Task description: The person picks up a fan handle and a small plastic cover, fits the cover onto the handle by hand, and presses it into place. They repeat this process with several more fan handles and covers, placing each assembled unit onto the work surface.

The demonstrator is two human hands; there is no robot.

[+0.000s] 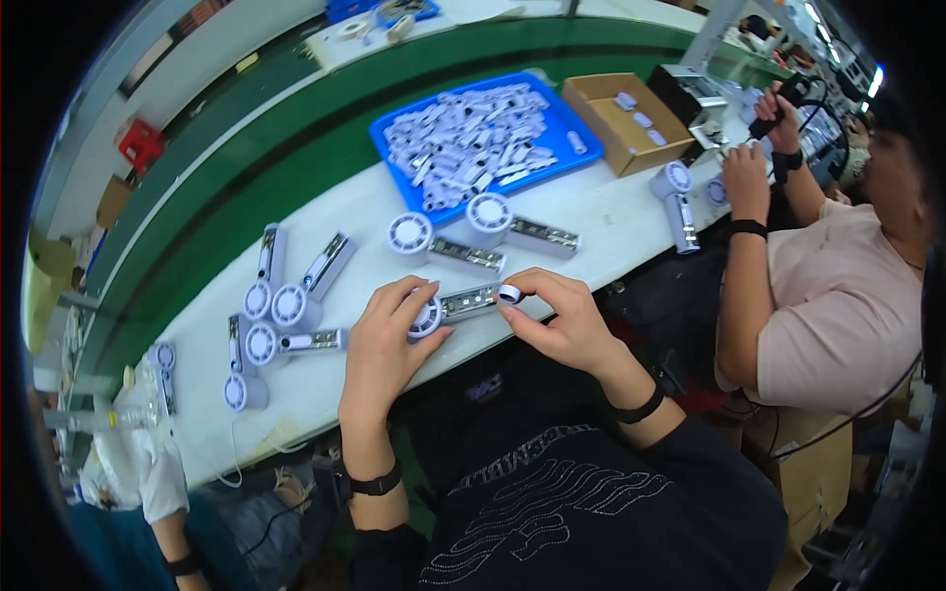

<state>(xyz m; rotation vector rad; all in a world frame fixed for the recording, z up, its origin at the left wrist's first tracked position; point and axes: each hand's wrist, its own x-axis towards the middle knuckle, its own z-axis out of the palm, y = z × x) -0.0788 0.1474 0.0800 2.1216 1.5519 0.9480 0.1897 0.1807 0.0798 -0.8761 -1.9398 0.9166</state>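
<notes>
My left hand [378,347] is closed around the round head of a pale lavender handheld fan [467,303], which lies at the table's near edge. The fan's handle points right, its open side up, showing the circuit parts inside. At the handle's right end, my right hand [564,320] pinches a small pale end piece with a dark opening [508,294] between thumb and forefinger. Whether that piece touches the handle I cannot tell. Just beyond my hands lie two more open-handled fans, a left one [410,234] and a right one [490,214].
Several similar fans [291,305] lie to the left. A blue tray [581,158] heaped with small pale parts stands at the back, beside a cardboard box [616,89] holding a few pieces. A co-worker [828,305] works at right; another person's gloved hand [163,483] is at lower left.
</notes>
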